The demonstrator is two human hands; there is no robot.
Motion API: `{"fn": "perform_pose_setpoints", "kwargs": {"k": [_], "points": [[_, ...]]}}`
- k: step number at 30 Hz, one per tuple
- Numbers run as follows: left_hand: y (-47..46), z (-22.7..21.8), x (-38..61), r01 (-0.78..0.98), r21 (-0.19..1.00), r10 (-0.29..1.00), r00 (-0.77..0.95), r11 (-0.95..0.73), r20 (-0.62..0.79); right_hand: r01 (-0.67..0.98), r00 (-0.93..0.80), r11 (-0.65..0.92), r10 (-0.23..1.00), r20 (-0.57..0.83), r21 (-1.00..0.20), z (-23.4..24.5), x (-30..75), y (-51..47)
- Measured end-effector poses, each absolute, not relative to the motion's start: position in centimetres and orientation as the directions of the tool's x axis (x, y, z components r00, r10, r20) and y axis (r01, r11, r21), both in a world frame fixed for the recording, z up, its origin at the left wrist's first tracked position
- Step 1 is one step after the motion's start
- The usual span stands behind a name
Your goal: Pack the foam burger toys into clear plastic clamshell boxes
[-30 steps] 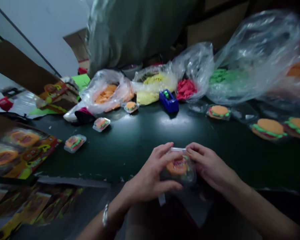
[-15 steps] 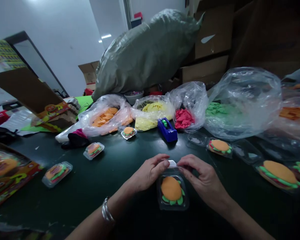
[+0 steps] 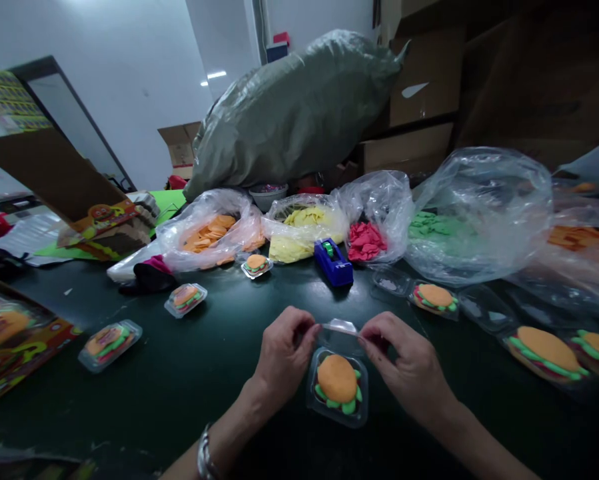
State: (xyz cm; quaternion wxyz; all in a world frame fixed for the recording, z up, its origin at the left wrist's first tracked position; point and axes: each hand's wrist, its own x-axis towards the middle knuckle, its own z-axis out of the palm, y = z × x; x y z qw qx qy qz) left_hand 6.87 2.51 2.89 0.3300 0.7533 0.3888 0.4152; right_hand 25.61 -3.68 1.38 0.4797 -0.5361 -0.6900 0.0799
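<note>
A clear plastic clamshell box [image 3: 313, 404] lies on the dark table in front of me, its hinged lid [image 3: 340, 340] raised at the far side. Inside its base sits a toy burger [image 3: 338, 379] with an orange bun top and green frilled edges. My left hand [image 3: 288, 343] pinches the lid's left corner between thumb and finger. At the opposite corner, my right hand [image 3: 396, 353] pinches the lid the same way. Beyond the hands stands a blue tape dispenser [image 3: 334, 263].
Closed boxes with burgers [image 3: 110, 343] lie to the left, near a printed carton [image 3: 24, 347]. Open boxes with burgers [image 3: 546, 353] are at right. Behind stand plastic bags of orange [image 3: 209, 233], yellow [image 3: 306, 217], red [image 3: 366, 241] and green pieces [image 3: 432, 225].
My left hand has shifted a little left and now pinches the lid's corner instead of lying along its edge. The lid is spread wider between both hands, and the box has turned slightly.
</note>
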Motion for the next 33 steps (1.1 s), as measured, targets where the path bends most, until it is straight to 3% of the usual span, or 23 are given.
{"fn": "perform_pose_setpoints", "kwargs": {"k": [2,3,5,7,10,14,21,28,33], "points": [[0.9,2.7,7.3,0.181,0.971,0.904,0.423,-0.158,0.068,0.687,0.023,0.445,0.777,0.629,-0.575,1.0,24.9,-4.6],[0.1,2.5,7.6,0.092,0.995,0.867,0.494,0.03,-0.072,0.691,0.012,0.46,0.764,0.645,-0.558,0.8,24.4,-5.1],[-1.3,1.9,8.4,-0.088,0.936,0.77,0.597,0.342,-0.225,0.696,-0.004,0.473,0.755,0.655,-0.541,0.5,23.7,-6.0],[-2.0,1.4,9.0,-0.236,0.848,0.754,0.606,0.475,-0.254,0.685,-0.006,0.473,0.765,0.644,-0.554,0.4,23.3,-6.6],[-2.0,0.9,9.3,-0.323,0.807,0.777,0.58,0.494,-0.244,0.61,-0.017,0.465,0.817,0.577,-0.641,0.8,23.6,-6.8],[-1.5,0.9,8.9,-0.289,0.831,0.783,0.57,0.476,-0.25,0.506,-0.076,0.424,0.89,0.451,-0.752,1.8,24.6,-6.5],[-1.2,0.6,8.9,-0.253,0.847,0.772,0.583,0.467,-0.251,0.515,-0.083,0.308,0.947,0.311,-0.8,3.4,25.0,-5.8],[-1.4,0.9,8.6,-0.244,0.837,0.762,0.586,0.49,-0.276,0.645,-0.044,0.249,0.956,0.291,-0.722,2.7,25.3,-5.1],[-0.9,1.9,8.6,-0.244,0.845,0.767,0.586,0.476,-0.263,0.499,-0.024,0.293,0.946,0.324,-0.816,2.4,25.3,-4.2]]}}
